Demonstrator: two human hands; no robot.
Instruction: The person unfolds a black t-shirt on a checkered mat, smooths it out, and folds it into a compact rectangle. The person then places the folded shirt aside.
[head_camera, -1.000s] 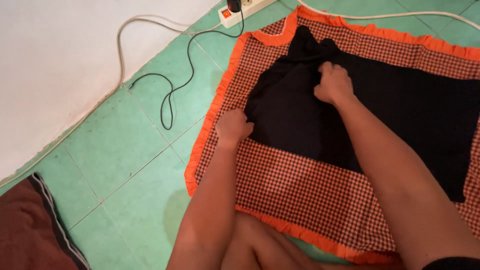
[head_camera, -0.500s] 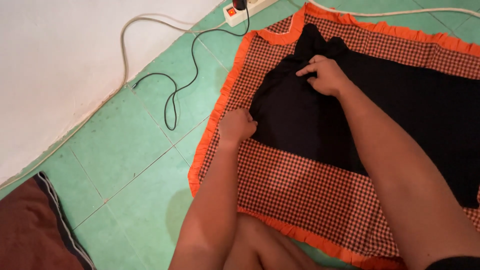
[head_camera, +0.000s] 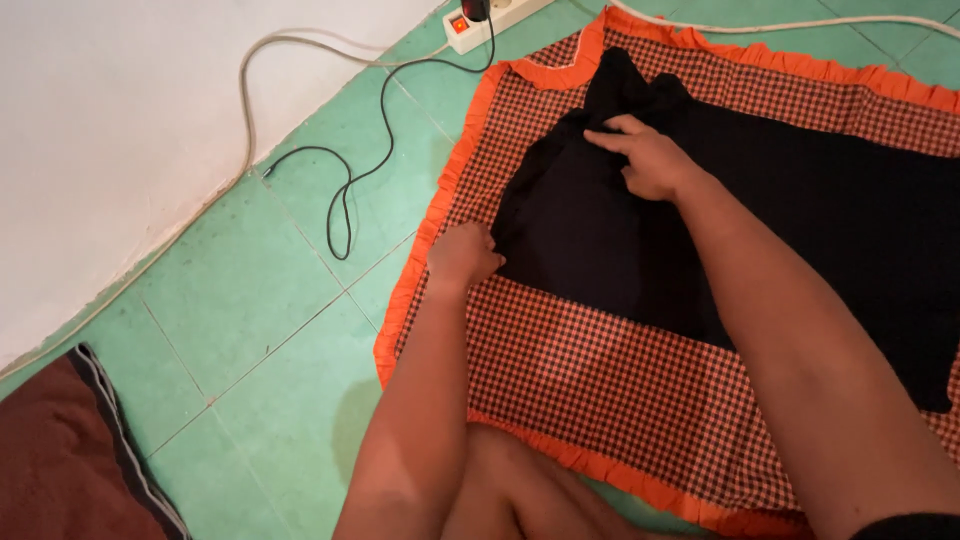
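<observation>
Our right-hand fingers (head_camera: 608, 135) are spread flat and slightly curled, pressing down on the black garment (head_camera: 760, 210); they pinch nothing that we can see, just push into the cloth near its upper narrow end. Right hand (head_camera: 650, 158) lies palm-down on the fabric, forearm running off toward the lower right.

Our left-hand fingers (head_camera: 485, 258) are curled in, knuckles up, closed at the garment's left edge. We can't tell for sure whether they actually grip the hem or only press beside it, as the fingertips are tucked under. Left hand (head_camera: 462, 255) sits right where black cloth meets the checked cloth, forearm coming up from the bottom centre.

The black garment lies spread over the middle of a red-and-black checked mat (head_camera: 610, 370) with an orange ruffled border (head_camera: 425, 260). It covers most of the mat's upper and right part; its bunched narrow end points to the mat's top corner.

The mat lies on a green tiled floor (head_camera: 250, 320). A black cable (head_camera: 350, 190) and a pale cable (head_camera: 250, 110) loop across the tiles to the left, both leading to a white power strip (head_camera: 490, 20) at the top by the white wall (head_camera: 110, 130). A dark maroon cloth (head_camera: 60, 460) with a grey edge lies at bottom left, well apart from the hands. Our knee (head_camera: 520, 495) shows at the bottom edge.
</observation>
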